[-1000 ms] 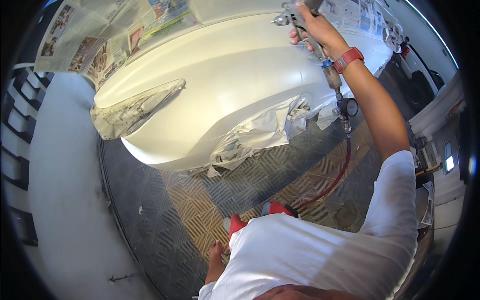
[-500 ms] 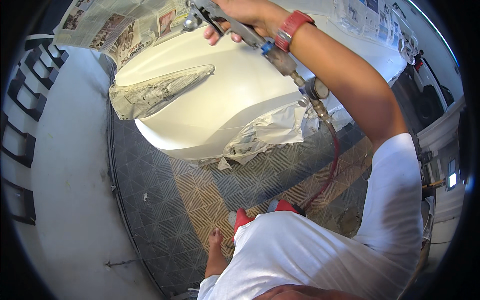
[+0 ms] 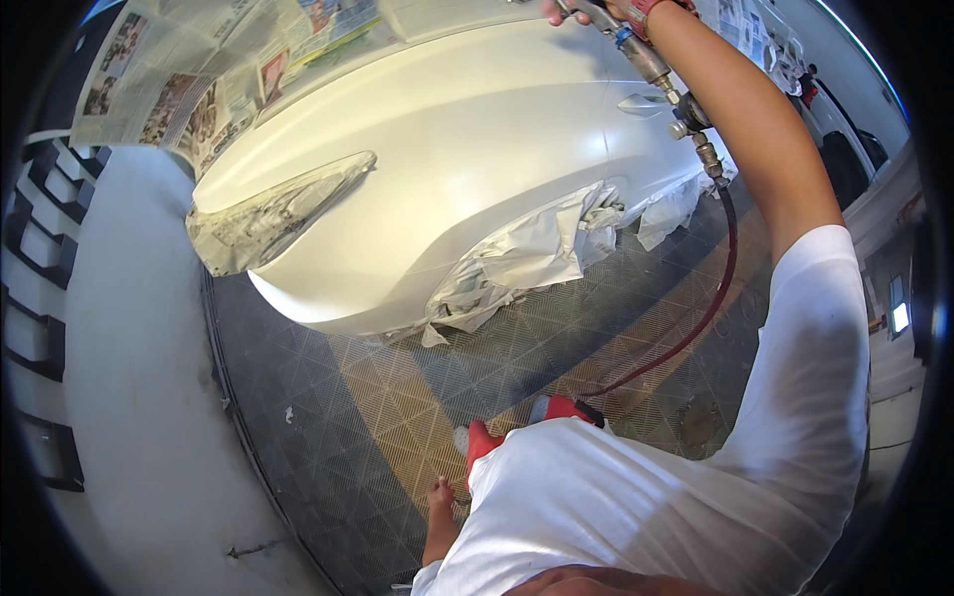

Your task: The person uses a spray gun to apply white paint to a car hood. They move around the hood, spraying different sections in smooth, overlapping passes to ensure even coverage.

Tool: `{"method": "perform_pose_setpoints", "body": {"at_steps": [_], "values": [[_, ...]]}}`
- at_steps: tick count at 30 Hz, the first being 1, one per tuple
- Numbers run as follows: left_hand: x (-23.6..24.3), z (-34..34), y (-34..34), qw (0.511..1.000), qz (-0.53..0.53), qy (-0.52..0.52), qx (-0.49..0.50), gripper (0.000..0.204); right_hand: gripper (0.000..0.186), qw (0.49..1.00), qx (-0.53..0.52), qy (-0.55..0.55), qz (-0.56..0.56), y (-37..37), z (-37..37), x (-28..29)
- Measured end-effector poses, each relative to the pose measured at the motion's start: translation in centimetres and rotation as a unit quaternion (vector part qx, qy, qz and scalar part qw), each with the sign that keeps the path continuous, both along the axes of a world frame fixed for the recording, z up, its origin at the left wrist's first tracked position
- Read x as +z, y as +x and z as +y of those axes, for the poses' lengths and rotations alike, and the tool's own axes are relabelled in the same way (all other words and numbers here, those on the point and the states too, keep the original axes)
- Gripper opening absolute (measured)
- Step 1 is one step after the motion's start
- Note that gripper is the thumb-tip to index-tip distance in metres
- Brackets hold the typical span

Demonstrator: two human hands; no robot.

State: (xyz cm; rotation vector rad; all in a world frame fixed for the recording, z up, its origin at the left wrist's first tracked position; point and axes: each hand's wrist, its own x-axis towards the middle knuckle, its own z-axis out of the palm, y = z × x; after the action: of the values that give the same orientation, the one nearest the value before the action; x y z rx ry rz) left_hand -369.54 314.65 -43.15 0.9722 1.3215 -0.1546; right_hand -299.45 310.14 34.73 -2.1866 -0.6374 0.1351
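Observation:
At the top edge, my right hand (image 3: 594, 12) grips a metal spray gun (image 3: 570, 10), which the frame partly cuts off. Below the grip come a blue ring, a round gauge (image 3: 690, 115) and a dark red air hose (image 3: 733, 238) curving down to my feet. The gun is over the upper side of a glossy white car body (image 3: 427, 179). Newspaper masking covers the lamp (image 3: 288, 214) at the car's left end. My left hand (image 3: 440, 494) hangs low beside my shirt, apart from the car; its fingers look curled, and anything inside is hidden.
Newspaper sheets (image 3: 189, 84) cover the car's upper part. Crumpled masking paper (image 3: 527, 248) fills the wheel area and reaches the tiled grid floor (image 3: 298, 397). On the left rises a white wall (image 3: 149, 348) with black brackets (image 3: 40, 338). My red shoes (image 3: 484, 437) stand below.
My right hand has moved right and upward with the spray gun, and the hose swings right with it. The view has shifted, and more of the car's side and a door handle now show.

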Motion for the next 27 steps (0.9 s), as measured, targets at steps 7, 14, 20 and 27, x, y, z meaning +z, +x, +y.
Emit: {"method": "perform_pose_setpoints", "body": {"at_steps": [7,14,20,27], "values": [[1.1,-1.1,4.2,0.998,-0.005,0.005,0.063,0.035,0.057,0.996,-0.083,0.035,-0.014,6.6,-9.4,0.2],[2.2,-3.9,8.2,0.999,-0.023,0.03,-0.002,0.023,0.054,0.983,-0.127,0.127,-0.033,13.8,-17.8,-1.0],[8.2,-6.6,19.4,0.932,-0.089,0.189,-0.297,0.062,0.057,0.979,-0.131,0.147,-0.054,15.0,-21.5,-2.5],[34.4,-19.0,45.7,0.697,-0.396,0.416,-0.428,0.079,0.067,0.949,0.145,0.263,0.099,13.1,-14.7,-0.2]]}}
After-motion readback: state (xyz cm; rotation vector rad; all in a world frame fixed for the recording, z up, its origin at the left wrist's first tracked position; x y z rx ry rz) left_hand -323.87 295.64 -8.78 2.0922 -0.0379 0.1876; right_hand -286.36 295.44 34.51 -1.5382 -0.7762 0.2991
